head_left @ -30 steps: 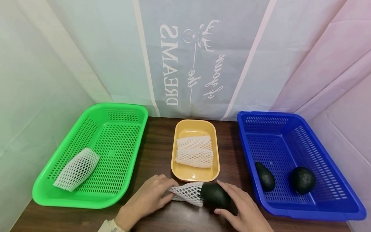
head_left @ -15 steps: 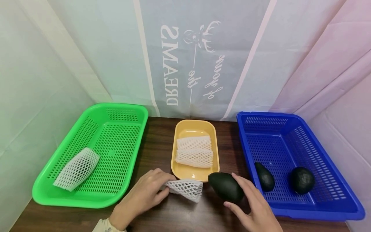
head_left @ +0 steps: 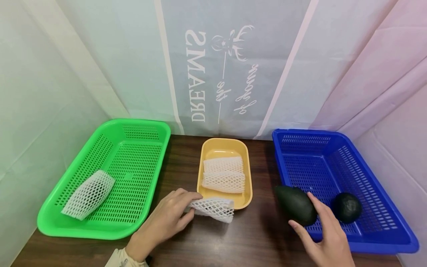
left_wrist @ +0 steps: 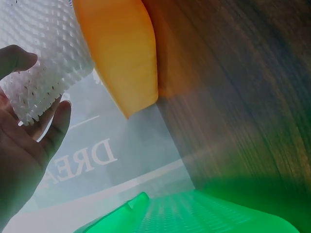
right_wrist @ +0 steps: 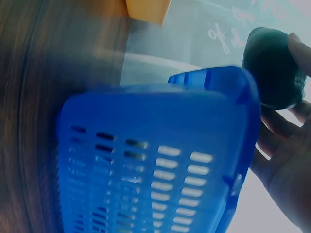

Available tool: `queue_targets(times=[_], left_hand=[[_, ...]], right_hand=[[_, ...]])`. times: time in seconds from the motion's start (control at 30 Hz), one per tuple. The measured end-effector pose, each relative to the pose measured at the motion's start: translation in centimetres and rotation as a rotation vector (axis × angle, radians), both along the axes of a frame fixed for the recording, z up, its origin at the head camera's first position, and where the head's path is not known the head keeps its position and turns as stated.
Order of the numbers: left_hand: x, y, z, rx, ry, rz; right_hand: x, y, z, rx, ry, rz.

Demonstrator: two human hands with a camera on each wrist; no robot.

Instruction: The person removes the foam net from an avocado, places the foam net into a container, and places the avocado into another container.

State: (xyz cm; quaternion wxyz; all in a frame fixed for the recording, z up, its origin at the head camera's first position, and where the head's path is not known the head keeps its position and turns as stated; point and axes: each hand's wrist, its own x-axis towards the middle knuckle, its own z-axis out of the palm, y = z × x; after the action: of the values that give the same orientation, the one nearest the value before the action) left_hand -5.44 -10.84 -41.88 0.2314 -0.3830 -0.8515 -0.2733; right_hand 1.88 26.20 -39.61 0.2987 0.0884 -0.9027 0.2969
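My left hand (head_left: 168,213) pinches one end of a white foam net sleeve (head_left: 215,209), whose other end juts out over the near edge of the yellow tray (head_left: 242,202). In the left wrist view the thumb and fingers grip the same net sleeve (left_wrist: 46,53). On the right, my right hand (head_left: 328,235) holds a dark green avocado (head_left: 296,205) over the near left rim of the blue basket (head_left: 363,246). The right wrist view has this avocado (right_wrist: 272,68) raised above the basket rim. Another dark avocado (head_left: 347,207) lies inside the basket.
Two net sleeves (head_left: 223,181) lie in the yellow tray. At left, a green basket (head_left: 125,235) contains one more net sleeve (head_left: 88,194), its contents not discernible. A printed cloth (head_left: 223,74) hangs behind the brown wooden table (head_left: 217,248).
The avocado has come out of the net sleeve and moved right, over the blue basket, in my right hand. My left hand has shifted slightly left and up with the sleeve.
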Motion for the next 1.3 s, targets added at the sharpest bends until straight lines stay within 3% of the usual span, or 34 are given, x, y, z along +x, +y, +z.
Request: queue_targets(times=[0.2,0.33,0.5,0.6,0.77,1.0,1.2,1.3], left_hand=[[-0.3,0.0,0.1,0.012,0.007,0.005],[-0.5,0.2,0.1,0.013,0.01,0.015],[-1.0,0.5,0.3,0.017,0.007,0.021],[-1.3,0.7,0.3,0.018,0.002,0.023],[-1.8,1.1,0.3,0.015,0.002,0.029],[-2.4,1.9,0.5,0.007,-0.026,0.021],[-2.7,2.6,0.5,0.004,-0.026,0.013],[-2.8,3.0,0.3,0.0,-0.022,0.001]], right_hand=[[0.1,1.2,-0.4,-0.013,0.024,-0.084],[0.2,1.8,-0.5,-0.032,0.001,-0.214],[0.3,2.3,-0.6,-0.083,-0.102,-0.411],[0.2,2.6,-1.1,-0.098,-0.152,-0.487],[0.0,3.6,-1.7,-0.086,-0.313,-0.578],[-0.4,5.1,-1.8,-0.093,-0.429,-0.629],[-1.1,6.2,-1.4,-0.028,-0.655,-0.64],[-1.4,6.5,-1.3,0.027,-0.724,-0.616]])
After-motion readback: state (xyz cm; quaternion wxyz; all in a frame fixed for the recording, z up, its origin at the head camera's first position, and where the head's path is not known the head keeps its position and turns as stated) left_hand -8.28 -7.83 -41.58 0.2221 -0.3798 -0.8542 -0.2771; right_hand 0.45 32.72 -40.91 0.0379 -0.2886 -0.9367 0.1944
